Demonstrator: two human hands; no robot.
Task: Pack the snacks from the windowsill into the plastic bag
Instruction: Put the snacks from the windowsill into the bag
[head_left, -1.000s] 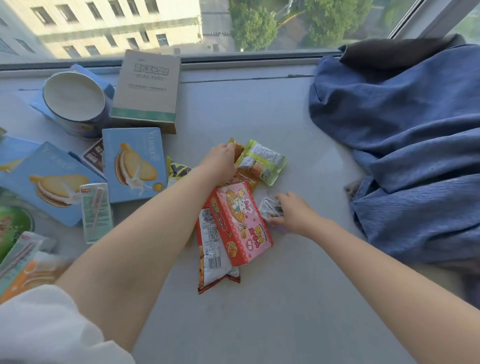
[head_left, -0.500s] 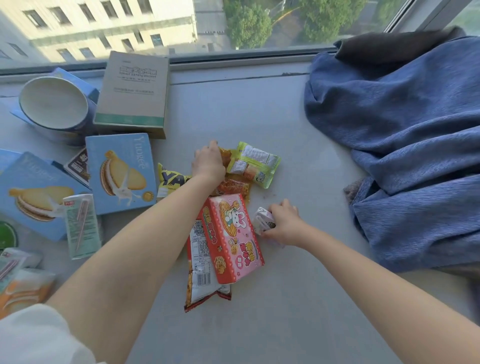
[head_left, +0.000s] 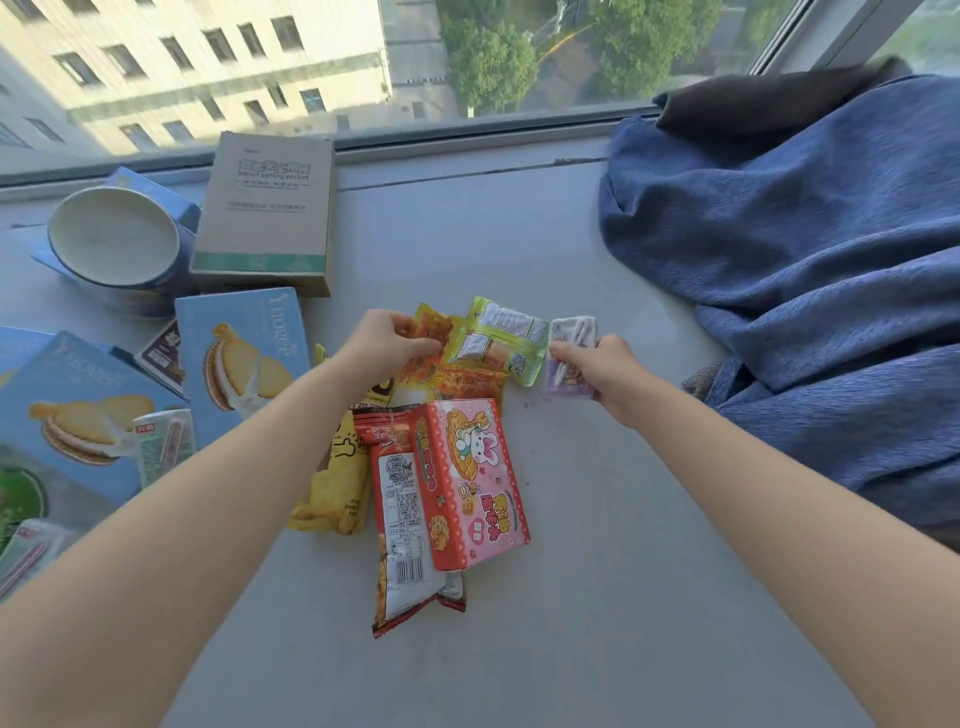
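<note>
Your left hand (head_left: 387, 345) is down on the orange packet (head_left: 435, 336), fingers curled round its near edge. Your right hand (head_left: 605, 366) pinches the small purple packet (head_left: 570, 364), just beside the green packet (head_left: 498, 340). The hands are apart, one snack in each.

Now look at the pile on the windowsill (head_left: 597, 623). The pink box (head_left: 472, 483) lies on top of the red bag (head_left: 402, 525), and the yellow bag (head_left: 337, 483) sits right beside them, partly under your left forearm. Over on the left are the blue boxes (head_left: 241, 358), with a cardboard box (head_left: 265, 213) and a bowl (head_left: 117, 244) behind them.

The plastic bag is nowhere in view, so I cannot tell whether anything has gone in. By my reading it's early: two packets in hand, and nearly the whole spread left to pack.
</note>
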